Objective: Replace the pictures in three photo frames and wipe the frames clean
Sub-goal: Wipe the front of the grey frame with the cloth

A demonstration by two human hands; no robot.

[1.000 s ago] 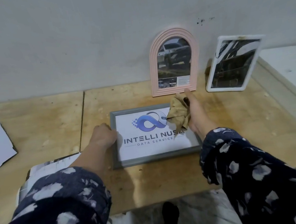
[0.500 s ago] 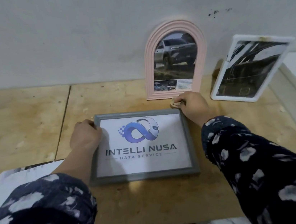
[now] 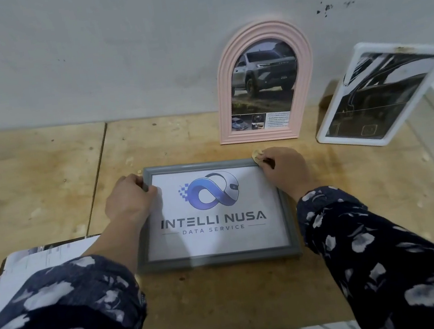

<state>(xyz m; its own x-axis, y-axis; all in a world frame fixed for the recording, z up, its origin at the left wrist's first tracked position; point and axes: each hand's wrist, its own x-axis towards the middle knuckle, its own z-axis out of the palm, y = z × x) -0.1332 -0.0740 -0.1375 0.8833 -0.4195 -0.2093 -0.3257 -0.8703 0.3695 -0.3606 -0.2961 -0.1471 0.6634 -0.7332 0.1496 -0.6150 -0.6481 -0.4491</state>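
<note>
The flat grey rectangular photo frame (image 3: 217, 259) at picture centre is gripped at its upper-left corner by the left hand (image 3: 128, 201), probably for steadying. A crumpled tan cloth (image 3: 257, 155) is pinched by the right hand (image 3: 284, 169) at the upper-right corner, apparently for wiping.

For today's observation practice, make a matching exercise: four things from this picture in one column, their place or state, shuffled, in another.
1 grey frame
2 pink arched frame
3 white frame
4 cloth

A leaning at the far right
B bunched in the right hand
C flat on the table
D upright against the wall, showing a truck

Pairs: 1C, 2D, 3A, 4B
</note>
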